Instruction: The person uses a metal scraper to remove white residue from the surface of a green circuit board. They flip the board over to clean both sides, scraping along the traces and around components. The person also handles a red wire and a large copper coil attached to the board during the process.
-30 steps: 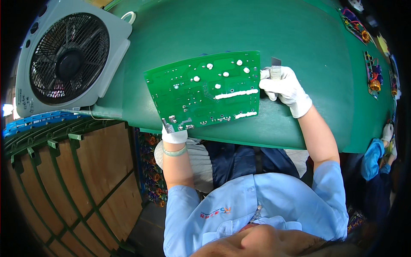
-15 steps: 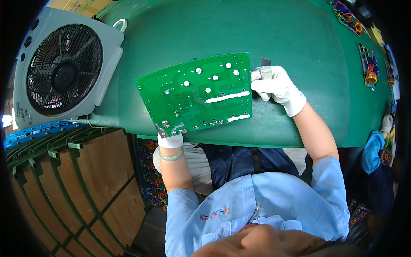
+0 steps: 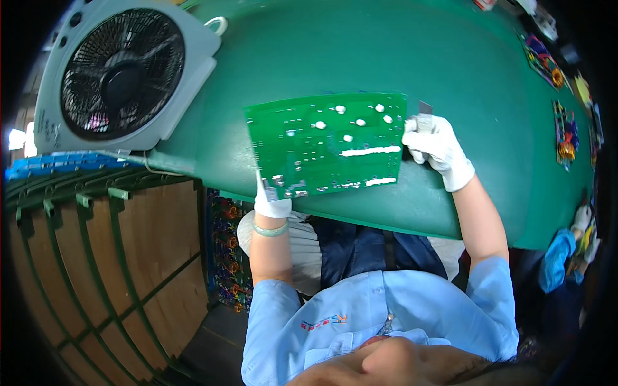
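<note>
Clearly, your right hand (image 3: 439, 147), in a white glove, is pinching a small flat tool (image 3: 425, 116) between thumb and fingers, its thin grey tip pointing up. Those fingertips sit just beside the right edge of the circuit board (image 3: 309, 147); whether they touch it, you cannot tell from this view. Your left hand (image 3: 273, 206), gloved too, grips the board at its lower left corner, most of its fingers hidden behind.

You have the board raised above the near part of the green table (image 3: 360, 51), in front of your chest, its solder side facing up toward your head. It is bright green and roughly rectangular, dotted with small silver solder points, with larger shiny patches near the lower left corner. Six round white blobs are scattered over its upper right part; below them runs a long white strip, with a shorter one near the lower right edge.

A pale green bangle (image 3: 270, 230) circles your left wrist. Farther left stands a grey box fan (image 3: 122, 80), above a rack of wooden panels (image 3: 161, 225). Two boards with copper-coloured coils, a farther one (image 3: 544, 61) and a nearer one (image 3: 566, 134), lie along the table's right side.
</note>
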Action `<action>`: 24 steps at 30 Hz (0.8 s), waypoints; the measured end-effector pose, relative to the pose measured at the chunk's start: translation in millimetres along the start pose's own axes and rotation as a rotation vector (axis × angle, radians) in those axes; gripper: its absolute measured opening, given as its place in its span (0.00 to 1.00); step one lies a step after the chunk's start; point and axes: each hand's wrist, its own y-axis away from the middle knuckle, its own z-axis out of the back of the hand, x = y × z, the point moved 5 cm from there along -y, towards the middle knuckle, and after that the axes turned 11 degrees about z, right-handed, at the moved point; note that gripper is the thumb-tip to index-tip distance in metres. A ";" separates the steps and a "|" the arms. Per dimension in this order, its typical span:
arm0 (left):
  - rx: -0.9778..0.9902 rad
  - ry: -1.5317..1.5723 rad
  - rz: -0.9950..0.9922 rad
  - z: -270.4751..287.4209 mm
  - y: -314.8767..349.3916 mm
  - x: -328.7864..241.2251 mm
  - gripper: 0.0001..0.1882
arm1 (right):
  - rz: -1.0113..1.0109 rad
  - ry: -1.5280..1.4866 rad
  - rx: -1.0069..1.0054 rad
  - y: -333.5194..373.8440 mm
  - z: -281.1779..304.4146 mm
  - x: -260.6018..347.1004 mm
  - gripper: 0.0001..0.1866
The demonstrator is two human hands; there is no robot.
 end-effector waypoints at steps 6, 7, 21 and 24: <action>0.033 -0.032 -0.008 -21.1 9.7 -2.5 0.17 | 0.033 0.091 -0.117 -2.2 8.2 -7.9 0.12; 0.039 -0.082 -0.018 -23.8 7.2 -3.3 0.15 | 0.042 0.083 -0.127 -2.2 7.2 -8.2 0.13; 0.149 -0.470 -0.500 -62.2 38.9 -54.3 0.07 | 0.113 0.085 -0.078 -1.4 -14.4 13.5 0.25; 0.027 -1.105 -1.147 -96.1 79.1 -79.4 0.11 | 0.186 0.089 -0.070 -4.8 -8.8 11.6 0.24</action>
